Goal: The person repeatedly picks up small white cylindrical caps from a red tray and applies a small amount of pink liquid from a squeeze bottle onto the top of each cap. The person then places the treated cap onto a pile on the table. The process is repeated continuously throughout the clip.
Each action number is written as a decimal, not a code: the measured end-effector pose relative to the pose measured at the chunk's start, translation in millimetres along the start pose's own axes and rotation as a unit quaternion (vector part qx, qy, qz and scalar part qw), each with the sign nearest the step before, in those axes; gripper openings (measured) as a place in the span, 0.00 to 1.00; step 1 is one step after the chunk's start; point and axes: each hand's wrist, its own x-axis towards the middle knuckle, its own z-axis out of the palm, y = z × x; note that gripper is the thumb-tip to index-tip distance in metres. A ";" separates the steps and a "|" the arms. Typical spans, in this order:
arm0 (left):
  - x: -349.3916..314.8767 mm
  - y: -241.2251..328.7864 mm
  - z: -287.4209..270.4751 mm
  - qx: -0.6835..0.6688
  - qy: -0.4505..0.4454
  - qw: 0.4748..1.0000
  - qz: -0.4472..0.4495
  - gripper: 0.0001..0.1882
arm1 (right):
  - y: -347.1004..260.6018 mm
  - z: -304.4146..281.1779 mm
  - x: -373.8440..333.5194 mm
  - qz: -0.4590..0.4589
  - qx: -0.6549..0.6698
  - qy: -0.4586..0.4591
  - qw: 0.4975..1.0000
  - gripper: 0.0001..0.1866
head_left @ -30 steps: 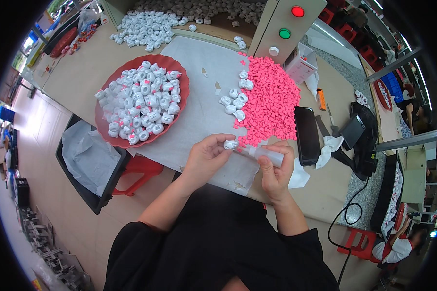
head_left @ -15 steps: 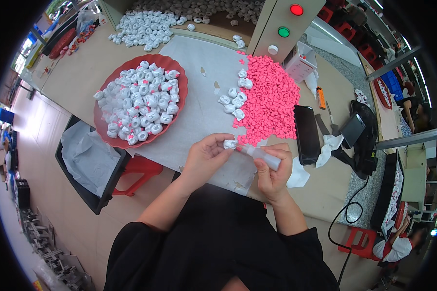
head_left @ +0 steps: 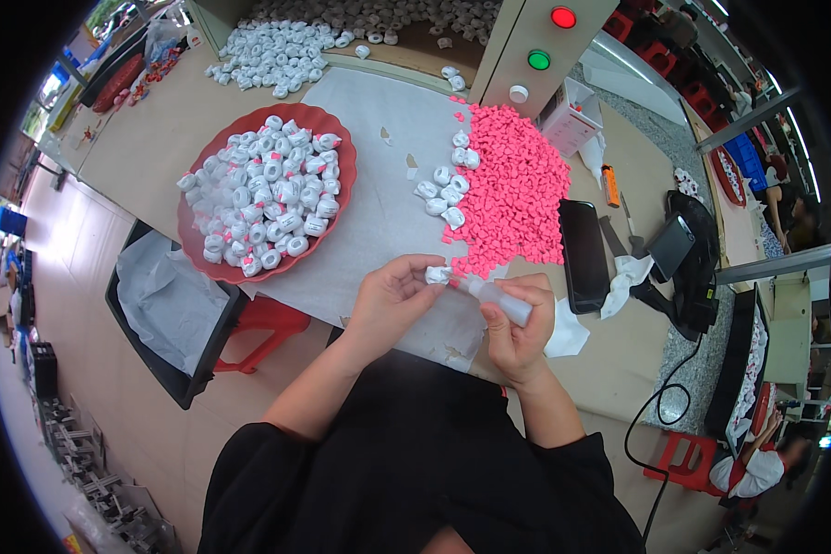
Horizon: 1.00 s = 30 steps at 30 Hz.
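Between the thumb and fingers of my left hand is a small white rounded piece, held near the table's front edge. My right hand grips a translucent squeeze bottle, tilted so its nozzle meets or nearly meets the white piece. Just beyond both hands spreads a heap of small pink pieces. Several white pieces lie along that heap's left side. To the left, a red scalloped bowl is piled with white pieces, many showing pink bits.
Right of the heap lie a black phone, an orange lighter, scissors-like tools and a black cable. A cabinet post with red and green lights stands behind. A black tray sits lower left beside a red stool.
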 end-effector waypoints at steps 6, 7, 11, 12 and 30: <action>1.0 -1.5 -0.7 -0.004 0.001 1.000 -0.001 0.16 | 0.7 0.0 0.8 -0.015 -0.011 0.005 1.000 0.16; 1.0 -1.5 -0.8 -0.001 0.002 1.000 -0.001 0.16 | -0.8 -1.1 2.1 -0.018 -0.019 0.000 1.000 0.16; 1.1 2.0 2.4 -0.003 0.013 1.000 0.007 0.15 | -1.2 -1.5 2.9 -0.029 -0.031 -0.002 0.999 0.17; 1.1 2.5 2.6 -0.002 0.013 1.000 0.006 0.15 | -0.8 -1.6 3.0 -0.032 -0.033 -0.002 0.999 0.17; 0.0 0.8 -2.9 0.018 0.007 1.000 -0.002 0.15 | 0.0 -3.4 0.2 0.006 -0.002 -0.004 1.000 0.16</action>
